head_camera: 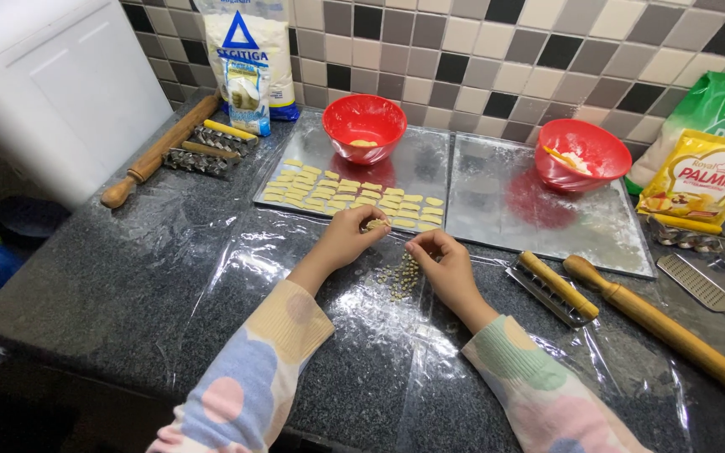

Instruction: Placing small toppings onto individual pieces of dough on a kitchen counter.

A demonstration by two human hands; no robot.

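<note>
My left hand (348, 237) pinches a small yellow dough piece (374, 224) at the near edge of the left metal baking tray (409, 166). Rows of several small yellow dough pieces (347, 195) lie on that tray. My right hand (440, 256) has its fingers pinched together on a tiny bit of dough, just above a scatter of small yellowish crumbs (400, 279) on the clear plastic sheet (354, 352) over the dark counter. Both sleeves are pastel with coloured dots.
Two red bowls (364, 126) (581, 153) stand on the trays; the right tray (539, 222) holds no dough. Rolling pins lie at left (157, 153) and right (673, 331). Metal cutters (207, 149), a grater (552, 288), flour bag (249, 59), yellow packet (698, 180) and white appliance (52, 84) surround.
</note>
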